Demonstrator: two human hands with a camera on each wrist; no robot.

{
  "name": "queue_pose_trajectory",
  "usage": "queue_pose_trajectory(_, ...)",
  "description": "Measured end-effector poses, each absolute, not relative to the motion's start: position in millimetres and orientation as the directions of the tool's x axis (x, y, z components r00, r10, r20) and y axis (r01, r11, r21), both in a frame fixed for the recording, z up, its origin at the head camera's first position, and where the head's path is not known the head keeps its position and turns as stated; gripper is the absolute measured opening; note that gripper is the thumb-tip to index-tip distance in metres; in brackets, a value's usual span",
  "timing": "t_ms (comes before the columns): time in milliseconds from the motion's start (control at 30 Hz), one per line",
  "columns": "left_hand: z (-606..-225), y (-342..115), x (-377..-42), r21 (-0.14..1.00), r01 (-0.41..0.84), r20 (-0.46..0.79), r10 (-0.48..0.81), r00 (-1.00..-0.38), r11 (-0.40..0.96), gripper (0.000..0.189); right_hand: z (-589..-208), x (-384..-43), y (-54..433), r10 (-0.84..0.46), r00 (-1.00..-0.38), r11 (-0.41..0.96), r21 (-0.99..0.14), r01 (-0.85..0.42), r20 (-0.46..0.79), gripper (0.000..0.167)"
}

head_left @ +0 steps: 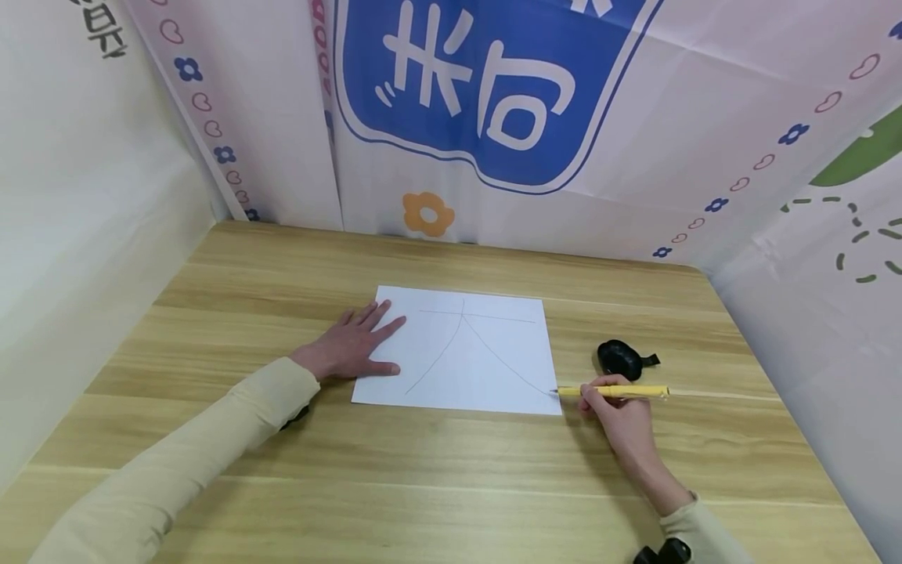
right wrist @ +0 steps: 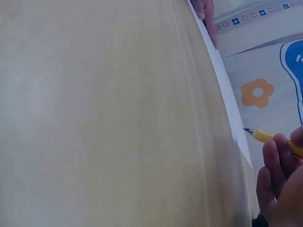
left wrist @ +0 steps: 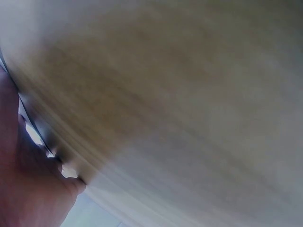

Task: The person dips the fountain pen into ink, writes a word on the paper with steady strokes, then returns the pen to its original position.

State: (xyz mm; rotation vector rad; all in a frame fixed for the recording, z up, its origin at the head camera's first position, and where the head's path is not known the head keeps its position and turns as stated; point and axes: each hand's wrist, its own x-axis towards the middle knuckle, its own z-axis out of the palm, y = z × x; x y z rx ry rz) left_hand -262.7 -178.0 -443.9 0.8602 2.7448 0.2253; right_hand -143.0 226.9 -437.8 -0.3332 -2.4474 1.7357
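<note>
A white sheet of paper (head_left: 479, 368) lies on the wooden table, bearing thin lines: one across, a short upright one, and two curved strokes that spread downward. Spread out over its left edge, my left hand (head_left: 352, 345) rests with straight fingers. My right hand (head_left: 623, 419) pinches a yellow fountain pen (head_left: 627, 391), held nearly level, with its nib by the sheet's lower right corner, at the end of the right curved stroke. The right wrist view also shows the pen (right wrist: 262, 136) and its dark pointed nib. In the left wrist view part of the left hand (left wrist: 42, 189) appears, blurred.
Just beyond the right hand sits a rounded black object (head_left: 620, 359) with a short tab; its kind is unclear. The wooden table (head_left: 423, 486) meets a printed cloth backdrop (head_left: 282, 141) at its far edge. White cloth walls stand on both sides.
</note>
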Motion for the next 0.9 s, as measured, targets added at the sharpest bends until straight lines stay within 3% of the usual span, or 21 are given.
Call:
queue_pose_trajectory(300, -444.4, -178.3, -262.0, 0.214, 0.536, -0.203, 0.574, -0.794, 0.817, 0.085, -429.3, -153.2, 225.4, 0.222, -0.975, 0.354, -0.934, 0.049, 0.033, 0.028)
queue_pose_trajectory(633, -443.2, -177.6, -263.0, 0.206, 0.539, -0.204, 0.575, -0.792, 0.817, 0.086, -426.1, -155.0, 228.1, 0.174, -0.982, 0.323, -0.946, -0.012, 0.072, 0.022)
queue_pose_trajectory(900, -441.0, -175.8, -262.8, 0.225, 0.534, -0.21, 0.576, -0.79, 0.815, 0.085, -424.0, -152.0, 240.8, 0.182, -0.979, 0.292, -0.956, -0.036, 0.092, 0.03)
